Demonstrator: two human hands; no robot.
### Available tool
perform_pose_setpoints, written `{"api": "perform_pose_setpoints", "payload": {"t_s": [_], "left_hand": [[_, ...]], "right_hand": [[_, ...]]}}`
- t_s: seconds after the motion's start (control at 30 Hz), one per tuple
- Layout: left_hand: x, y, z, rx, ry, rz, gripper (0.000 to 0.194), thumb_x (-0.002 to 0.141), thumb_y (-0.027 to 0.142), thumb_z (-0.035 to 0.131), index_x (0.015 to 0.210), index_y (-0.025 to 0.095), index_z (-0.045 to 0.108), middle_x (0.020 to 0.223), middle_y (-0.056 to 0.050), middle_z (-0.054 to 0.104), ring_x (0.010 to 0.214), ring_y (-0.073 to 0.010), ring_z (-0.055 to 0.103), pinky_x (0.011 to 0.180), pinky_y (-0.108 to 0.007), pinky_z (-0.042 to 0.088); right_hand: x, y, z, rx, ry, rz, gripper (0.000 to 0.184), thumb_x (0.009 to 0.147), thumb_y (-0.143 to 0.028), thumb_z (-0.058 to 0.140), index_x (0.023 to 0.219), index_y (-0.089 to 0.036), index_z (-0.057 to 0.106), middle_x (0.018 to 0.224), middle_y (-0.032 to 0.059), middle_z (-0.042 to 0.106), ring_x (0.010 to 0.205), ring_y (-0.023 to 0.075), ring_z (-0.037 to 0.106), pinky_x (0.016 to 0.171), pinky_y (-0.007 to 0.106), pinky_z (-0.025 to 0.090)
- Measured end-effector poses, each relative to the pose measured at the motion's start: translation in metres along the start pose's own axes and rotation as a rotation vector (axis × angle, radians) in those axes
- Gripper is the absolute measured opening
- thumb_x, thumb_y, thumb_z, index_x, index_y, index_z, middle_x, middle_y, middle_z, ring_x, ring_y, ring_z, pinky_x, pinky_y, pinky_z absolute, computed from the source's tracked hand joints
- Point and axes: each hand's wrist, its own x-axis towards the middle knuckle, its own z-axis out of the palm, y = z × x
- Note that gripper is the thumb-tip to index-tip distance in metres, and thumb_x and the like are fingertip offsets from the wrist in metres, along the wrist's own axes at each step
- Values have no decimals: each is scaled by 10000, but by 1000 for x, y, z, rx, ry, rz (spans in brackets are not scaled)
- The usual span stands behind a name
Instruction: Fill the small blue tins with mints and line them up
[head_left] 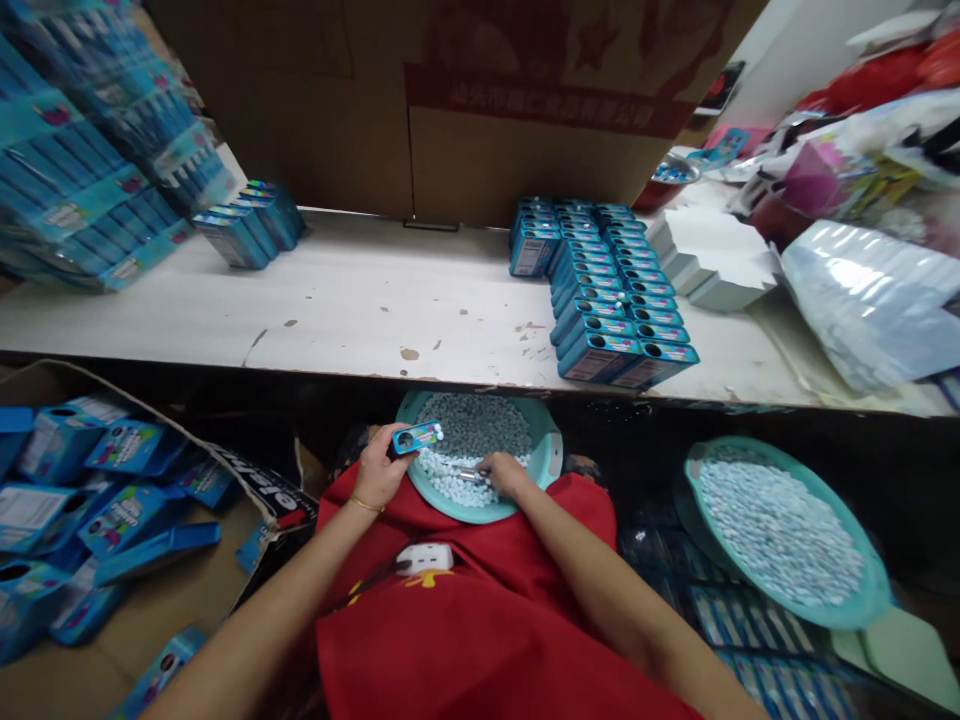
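My left hand (379,468) is closed round a small blue box (417,438), held over a teal basin (553,452) on my lap. The basin is full of small pale blue pieces (472,430). My right hand (504,472) rests in the pieces at the basin's near side, fingers closed on a small scoop-like thing I cannot make out. A red apron (495,620) covers my lap.
A white bench (360,300) runs across, with rows of filled blue boxes (607,290) at its right and more (251,225) at left. A cardboard carton (172,600) of loose blue boxes lies at left. A second teal basin (862,600) of pieces sits at right.
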Motion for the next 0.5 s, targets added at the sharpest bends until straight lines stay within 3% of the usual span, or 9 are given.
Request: {"api": "perform_pose_setpoints", "payload": {"t_s": [0.1,0.23,0.37,0.5], "left_hand": [[3,-2,-2,29,1,-18,339,646,259,597,968,193,511,905,-38,570,838,-173,534,780,-320,417],[6,0,1,69,-2,14,333,638,233,594,960,196,519,908,-35,576,849,-174,536,777,-308,416],[7,9,10,106,-54,89,324,641,178,566,962,187,515,925,-44,571,886,-184,522,797,-318,406],[7,16,17,163,-93,122,333,654,178,551,984,182,503,957,-59,564,920,-203,509,811,-337,399]], "right_hand": [[-11,12,-18,84,-18,-40,296,718,-133,452,927,-207,648,843,19,663,763,115,572,638,170,392],[-44,10,-64,238,59,-150,297,728,-167,441,947,-177,642,777,18,644,689,115,553,583,180,380],[-71,-30,-109,36,174,-243,318,750,-155,393,942,-237,633,816,14,615,780,122,540,647,190,362],[-79,-83,-128,-317,185,-133,322,757,-142,365,935,-238,616,881,57,591,811,161,543,652,229,362]]}}
